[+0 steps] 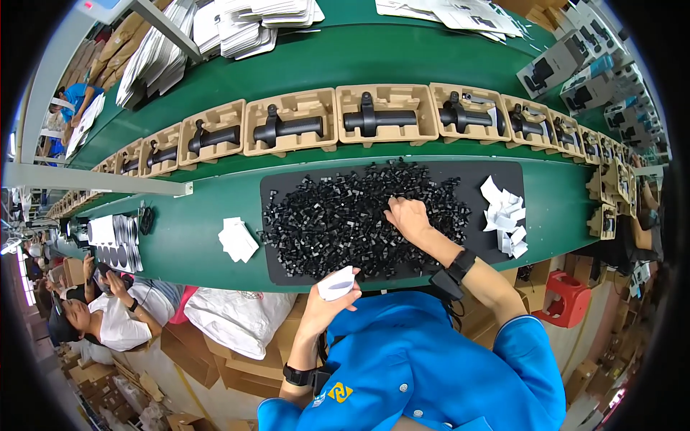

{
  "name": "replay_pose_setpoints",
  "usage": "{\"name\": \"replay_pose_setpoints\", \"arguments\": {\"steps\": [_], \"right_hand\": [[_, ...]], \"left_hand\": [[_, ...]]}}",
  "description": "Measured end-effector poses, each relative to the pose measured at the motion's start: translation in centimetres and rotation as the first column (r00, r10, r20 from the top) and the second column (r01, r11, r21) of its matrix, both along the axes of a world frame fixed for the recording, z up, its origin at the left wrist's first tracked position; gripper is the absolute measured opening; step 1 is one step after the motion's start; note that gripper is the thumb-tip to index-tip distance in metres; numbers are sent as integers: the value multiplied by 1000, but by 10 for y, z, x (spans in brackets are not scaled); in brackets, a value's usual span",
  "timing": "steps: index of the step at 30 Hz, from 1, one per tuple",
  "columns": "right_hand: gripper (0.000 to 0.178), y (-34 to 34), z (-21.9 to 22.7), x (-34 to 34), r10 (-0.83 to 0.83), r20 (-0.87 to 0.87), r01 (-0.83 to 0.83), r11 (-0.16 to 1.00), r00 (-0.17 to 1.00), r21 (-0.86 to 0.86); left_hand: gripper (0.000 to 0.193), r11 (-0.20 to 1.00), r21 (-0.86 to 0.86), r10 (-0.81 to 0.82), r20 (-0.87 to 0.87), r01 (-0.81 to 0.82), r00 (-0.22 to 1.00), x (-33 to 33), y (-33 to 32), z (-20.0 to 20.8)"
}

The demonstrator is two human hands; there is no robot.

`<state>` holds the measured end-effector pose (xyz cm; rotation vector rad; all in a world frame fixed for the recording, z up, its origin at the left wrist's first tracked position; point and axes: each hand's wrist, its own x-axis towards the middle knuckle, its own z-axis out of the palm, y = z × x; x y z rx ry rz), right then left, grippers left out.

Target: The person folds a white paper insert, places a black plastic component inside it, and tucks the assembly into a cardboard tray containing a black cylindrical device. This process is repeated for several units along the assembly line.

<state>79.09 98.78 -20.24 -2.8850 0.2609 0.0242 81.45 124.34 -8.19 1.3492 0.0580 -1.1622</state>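
Observation:
A wide heap of small black plastic parts (338, 223) covers most of a dark grey mat (507, 174) in front of me. My right hand (408, 218) reaches into the heap right of its middle, fingers curled and pinched together; whatever lies between the fingertips is hidden. Close to my body, at the mat's near edge, my left hand (327, 305) is closed around a small white paper piece with a dark oval on it (336, 284). White slips (237, 240) lie stacked left of the mat. More loose, folded white papers (504, 215) are scattered on its right end.
Behind the mat runs a row of brown moulded trays (291, 128) holding black cylindrical devices. Paper stacks (244, 29) lie beyond them, and printed boxes (553, 66) stand at the far right. A co-worker (115, 309) sits at the left; a red stool (564, 298) stands at the right.

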Motion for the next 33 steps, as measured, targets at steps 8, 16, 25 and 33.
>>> {"name": "replay_pose_setpoints", "arguments": {"steps": [8, 16, 25, 33], "right_hand": [[19, -4, 59, -10, -332, -236, 400, 622, 913, 673], [24, 55, 226, -41, 296, 491, -533, 710, 819, 461], [39, 80, 258, -47, 441, 12, -424, 854, 897, 300], [24, 101, 248, -39, 522, -252, -351, 791, 815, 501]], "left_hand": [[43, 996, -82, 26, 4, -26, 1000, 8, 6, 5], [51, 925, -254, -305, -54, 282, 951, 27, -2, 39], [56, 868, -202, -400, 258, 454, 879, 35, 8, 57], [68, 814, -273, -364, 447, 512, 817, 37, 5, 62]]}}
